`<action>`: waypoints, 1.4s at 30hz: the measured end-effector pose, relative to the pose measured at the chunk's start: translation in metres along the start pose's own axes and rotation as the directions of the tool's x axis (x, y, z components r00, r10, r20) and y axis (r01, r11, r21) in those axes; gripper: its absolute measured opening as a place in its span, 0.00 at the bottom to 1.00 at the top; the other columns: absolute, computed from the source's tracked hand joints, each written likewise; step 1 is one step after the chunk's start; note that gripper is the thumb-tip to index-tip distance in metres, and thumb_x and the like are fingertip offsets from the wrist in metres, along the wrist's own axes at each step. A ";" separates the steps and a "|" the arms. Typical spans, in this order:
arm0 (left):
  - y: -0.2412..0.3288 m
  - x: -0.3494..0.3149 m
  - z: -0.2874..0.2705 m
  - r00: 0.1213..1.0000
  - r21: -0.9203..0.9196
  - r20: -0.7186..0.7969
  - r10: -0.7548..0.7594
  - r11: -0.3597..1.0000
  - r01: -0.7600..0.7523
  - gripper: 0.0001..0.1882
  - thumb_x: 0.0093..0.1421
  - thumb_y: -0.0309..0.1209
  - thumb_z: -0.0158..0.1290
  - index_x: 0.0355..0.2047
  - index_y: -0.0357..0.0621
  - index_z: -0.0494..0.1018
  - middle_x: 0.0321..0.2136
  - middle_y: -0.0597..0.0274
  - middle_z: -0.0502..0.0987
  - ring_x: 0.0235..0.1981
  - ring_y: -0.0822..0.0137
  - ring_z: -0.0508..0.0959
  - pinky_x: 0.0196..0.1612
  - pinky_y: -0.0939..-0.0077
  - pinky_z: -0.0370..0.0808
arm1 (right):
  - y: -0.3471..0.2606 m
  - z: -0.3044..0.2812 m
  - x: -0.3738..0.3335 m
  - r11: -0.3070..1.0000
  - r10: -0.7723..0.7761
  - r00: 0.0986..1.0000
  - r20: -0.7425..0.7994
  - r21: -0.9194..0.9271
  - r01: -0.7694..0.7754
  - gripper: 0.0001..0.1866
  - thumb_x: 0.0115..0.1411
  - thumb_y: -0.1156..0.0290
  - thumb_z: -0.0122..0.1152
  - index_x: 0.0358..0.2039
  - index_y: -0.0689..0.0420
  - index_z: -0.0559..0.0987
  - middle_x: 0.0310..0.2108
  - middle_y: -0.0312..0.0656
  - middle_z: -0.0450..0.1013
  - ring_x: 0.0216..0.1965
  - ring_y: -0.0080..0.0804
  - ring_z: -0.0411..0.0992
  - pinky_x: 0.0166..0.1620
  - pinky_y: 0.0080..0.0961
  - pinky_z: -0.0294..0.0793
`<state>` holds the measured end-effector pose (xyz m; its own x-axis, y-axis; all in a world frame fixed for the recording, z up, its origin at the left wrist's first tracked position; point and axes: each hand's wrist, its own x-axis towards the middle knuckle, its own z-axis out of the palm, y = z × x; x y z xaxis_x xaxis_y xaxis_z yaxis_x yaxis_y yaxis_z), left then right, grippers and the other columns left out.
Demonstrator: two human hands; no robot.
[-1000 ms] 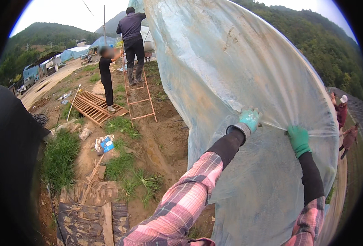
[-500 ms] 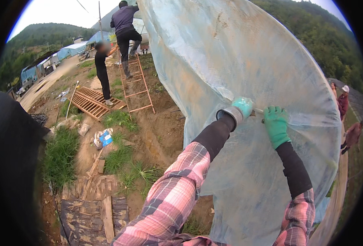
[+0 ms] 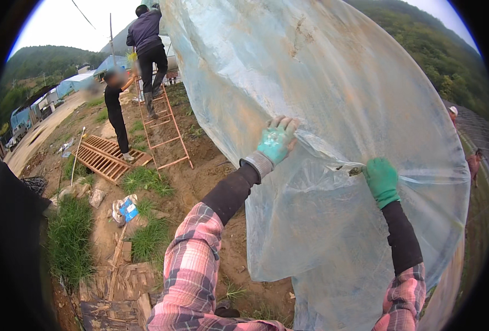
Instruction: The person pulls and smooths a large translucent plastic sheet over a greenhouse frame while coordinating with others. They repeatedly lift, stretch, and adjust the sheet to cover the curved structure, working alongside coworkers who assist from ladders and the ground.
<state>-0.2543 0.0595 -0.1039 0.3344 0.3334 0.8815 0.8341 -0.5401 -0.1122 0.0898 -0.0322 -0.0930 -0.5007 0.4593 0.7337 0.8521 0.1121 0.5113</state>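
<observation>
A large, cloudy plastic sheet (image 3: 332, 231) stretches over a curved frame in front of me and hangs in folds. Against its left part lies my left hand (image 3: 278, 139) in a worn teal glove, fingers stretched out and apart. My right hand (image 3: 381, 182), in a green glove, is closed on a gathered fold of the sheet. Just left of that fist a small dark gap (image 3: 354, 170) shows in the pulled plastic. Tight creases run from the right fist toward the sheet's right edge.
At the left, one person (image 3: 148, 49) stands on an orange ladder (image 3: 171, 132); another person (image 3: 116, 107) stands beside it. Slatted orange panels (image 3: 103, 157), a blue-and-white bag (image 3: 127, 209) and boards (image 3: 115, 287) lie on the soil. More people (image 3: 475, 165) are at the far right.
My left hand has let go near the right hand and moved left, its fingers opening out. The right hand has closed on the fold. The person on the ladder stands higher.
</observation>
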 end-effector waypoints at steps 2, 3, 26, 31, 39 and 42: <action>-0.075 -0.007 0.001 0.985 0.199 0.053 -0.165 0.968 0.151 0.38 0.50 0.41 0.59 0.61 0.50 0.58 0.58 0.59 0.63 0.60 0.55 0.60 0.59 0.53 0.57 | -0.007 -0.003 0.002 0.998 0.061 0.998 0.035 0.000 -0.061 0.13 0.52 0.56 0.61 0.23 0.51 0.72 0.23 0.37 0.67 0.28 0.36 0.70 0.28 0.35 0.69; -0.108 -0.005 0.000 0.976 0.277 0.061 -0.209 0.943 0.184 0.41 0.50 0.42 0.59 0.62 0.51 0.56 0.60 0.59 0.61 0.61 0.54 0.59 0.59 0.53 0.57 | -0.011 -0.005 0.003 0.996 0.089 0.994 0.060 0.000 -0.089 0.14 0.52 0.56 0.61 0.22 0.51 0.72 0.22 0.37 0.67 0.28 0.37 0.70 0.28 0.35 0.69; -0.250 0.095 0.034 0.993 0.097 0.114 0.010 0.995 -0.021 0.10 0.51 0.28 0.47 0.28 0.53 0.79 0.31 0.61 0.79 0.36 0.58 0.79 0.40 0.62 0.75 | -0.010 0.005 -0.005 0.973 0.191 0.978 0.078 -0.149 -0.178 0.14 0.51 0.59 0.62 0.18 0.53 0.71 0.20 0.40 0.66 0.26 0.41 0.67 0.29 0.38 0.66; -0.251 0.108 0.036 0.952 0.214 0.271 -0.145 0.973 0.087 0.13 0.52 0.30 0.47 0.32 0.56 0.81 0.34 0.60 0.80 0.38 0.57 0.80 0.41 0.62 0.75 | -0.017 0.009 0.002 0.970 0.190 0.979 0.067 -0.169 -0.177 0.13 0.51 0.62 0.62 0.18 0.54 0.71 0.19 0.42 0.67 0.25 0.44 0.67 0.30 0.40 0.66; -0.236 0.128 0.030 0.866 0.181 0.417 -0.276 0.959 0.219 0.13 0.54 0.31 0.47 0.35 0.47 0.81 0.35 0.52 0.80 0.39 0.54 0.81 0.42 0.59 0.76 | -0.013 0.007 -0.002 0.960 0.265 0.957 0.113 -0.122 -0.252 0.16 0.51 0.57 0.61 0.16 0.53 0.71 0.18 0.44 0.68 0.25 0.44 0.68 0.30 0.41 0.66; -0.229 0.132 0.016 0.836 0.181 0.455 -0.306 0.951 0.250 0.14 0.55 0.31 0.46 0.35 0.45 0.80 0.36 0.49 0.80 0.41 0.53 0.80 0.43 0.59 0.76 | -0.013 -0.004 0.008 0.955 0.297 0.941 0.162 -0.060 -0.291 0.18 0.50 0.56 0.61 0.12 0.53 0.70 0.16 0.45 0.68 0.22 0.46 0.68 0.28 0.42 0.66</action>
<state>-0.3946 0.2397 0.0306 0.2240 0.7955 0.5631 0.9563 -0.2908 0.0304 0.0736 -0.0333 -0.0921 -0.1932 0.6087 0.7695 0.9501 -0.0797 0.3016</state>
